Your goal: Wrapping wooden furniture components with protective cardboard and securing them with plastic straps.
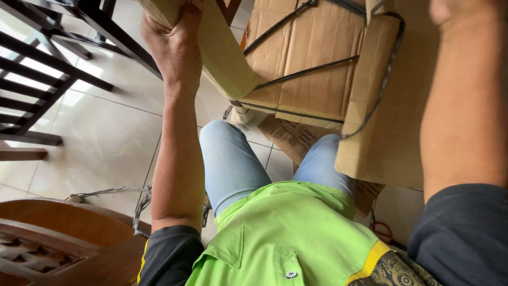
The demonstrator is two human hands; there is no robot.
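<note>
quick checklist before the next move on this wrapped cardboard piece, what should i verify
1. Left hand grips the cardboard-wrapped leg: ok.
2. Right hand contact with the piece: cannot tell, it is cut off at the top edge.
3. Black strap sits taut across the cardboard-wrapped body: ok.
4. Strap at the right corner hangs loose and bowed: not ok.
5. Tiled floor around the feet: not ok, loose wire and red scissors lie there.

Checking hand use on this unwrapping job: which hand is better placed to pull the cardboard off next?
Probably the left hand: it grips the cardboard-wrapped piece. The right hand is mostly out of frame.
</note>
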